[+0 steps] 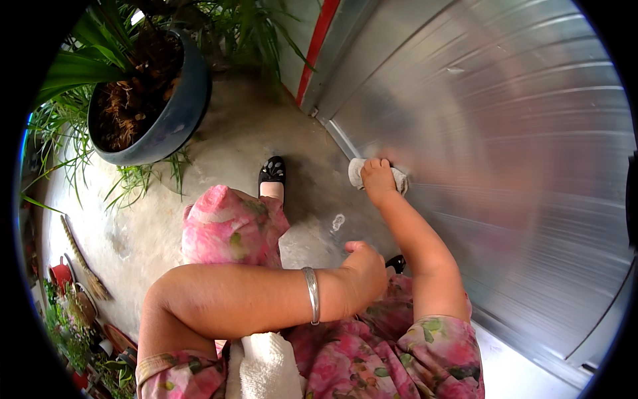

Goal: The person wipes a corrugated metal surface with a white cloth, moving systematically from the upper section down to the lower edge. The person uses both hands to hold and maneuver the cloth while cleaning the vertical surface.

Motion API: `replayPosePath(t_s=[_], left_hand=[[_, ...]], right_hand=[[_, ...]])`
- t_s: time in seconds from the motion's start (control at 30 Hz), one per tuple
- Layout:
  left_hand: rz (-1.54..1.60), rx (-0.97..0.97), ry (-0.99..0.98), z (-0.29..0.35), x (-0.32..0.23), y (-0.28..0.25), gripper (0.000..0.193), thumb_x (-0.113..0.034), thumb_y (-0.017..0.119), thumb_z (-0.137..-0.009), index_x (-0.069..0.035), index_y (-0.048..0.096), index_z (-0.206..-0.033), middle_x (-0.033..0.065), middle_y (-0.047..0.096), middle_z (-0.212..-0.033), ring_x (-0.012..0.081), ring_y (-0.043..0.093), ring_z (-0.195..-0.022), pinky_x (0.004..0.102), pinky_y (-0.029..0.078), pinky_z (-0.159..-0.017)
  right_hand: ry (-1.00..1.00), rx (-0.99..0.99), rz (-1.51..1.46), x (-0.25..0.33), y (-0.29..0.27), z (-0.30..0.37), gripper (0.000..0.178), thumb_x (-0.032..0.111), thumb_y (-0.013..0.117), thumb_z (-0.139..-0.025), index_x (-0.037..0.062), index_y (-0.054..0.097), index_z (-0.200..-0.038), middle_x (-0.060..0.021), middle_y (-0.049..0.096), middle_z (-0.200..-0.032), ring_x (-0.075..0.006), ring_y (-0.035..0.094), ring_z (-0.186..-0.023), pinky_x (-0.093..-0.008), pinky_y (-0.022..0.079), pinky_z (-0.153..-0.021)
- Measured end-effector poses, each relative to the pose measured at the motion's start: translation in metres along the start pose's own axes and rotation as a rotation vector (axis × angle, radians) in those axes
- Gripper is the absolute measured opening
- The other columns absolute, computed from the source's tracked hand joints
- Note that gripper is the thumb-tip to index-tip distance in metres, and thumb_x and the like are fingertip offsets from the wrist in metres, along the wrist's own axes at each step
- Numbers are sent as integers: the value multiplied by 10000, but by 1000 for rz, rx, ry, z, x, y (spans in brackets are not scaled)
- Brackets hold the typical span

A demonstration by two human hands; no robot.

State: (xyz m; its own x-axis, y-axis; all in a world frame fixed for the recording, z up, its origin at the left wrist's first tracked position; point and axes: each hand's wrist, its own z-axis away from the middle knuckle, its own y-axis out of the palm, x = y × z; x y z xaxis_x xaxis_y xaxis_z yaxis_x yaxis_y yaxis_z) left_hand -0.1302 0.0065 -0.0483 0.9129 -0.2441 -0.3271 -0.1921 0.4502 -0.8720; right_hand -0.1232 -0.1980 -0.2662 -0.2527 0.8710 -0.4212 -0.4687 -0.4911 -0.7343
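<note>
My right hand [379,179] is closed over a folded off-white cloth [357,174] and presses it to the metal panel [518,166] near its lower edge. The cloth sticks out on both sides of the fingers. My left hand [364,272] is curled into a fist above my lap, thumb uppermost, with a silver bangle [312,296] on the wrist. What lies inside that fist, if anything, is hidden. A white towel [267,366] hangs below my left forearm, against my flowered clothes.
A large blue-grey pot [163,136] with a leafy plant stands at the upper left. A straw broom [86,263] lies on the concrete floor [219,136] at the left, near a red pot [61,274] and several small plants. A red strip [312,60] edges the panel's frame.
</note>
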Motion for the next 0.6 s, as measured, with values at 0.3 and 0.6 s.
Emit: replayPosePath(t_s=[0.3,0.6], left_hand=[[17,89,-22,-16,2,-3,242,-194,684,-726,-98,717,-945,89,665,-1011,260,666,-869,383,517,-664],[33,138,-121,-41,6,14,195,-145,656,-757,-121,728,-936,73,682,-1021,224,670,-923,347,537,-648]], right_hand=[[246,-476,-33,-62,-82,135,428,76,543,-788,118,559,-1214,-91,514,-1228,-243,498,-1007,-391,367,-826],[622,-1162,43,-147,-220,307,643,-99,571,-642,124,575,-1245,-125,501,-1228,-322,470,-1179,-432,382,-976]])
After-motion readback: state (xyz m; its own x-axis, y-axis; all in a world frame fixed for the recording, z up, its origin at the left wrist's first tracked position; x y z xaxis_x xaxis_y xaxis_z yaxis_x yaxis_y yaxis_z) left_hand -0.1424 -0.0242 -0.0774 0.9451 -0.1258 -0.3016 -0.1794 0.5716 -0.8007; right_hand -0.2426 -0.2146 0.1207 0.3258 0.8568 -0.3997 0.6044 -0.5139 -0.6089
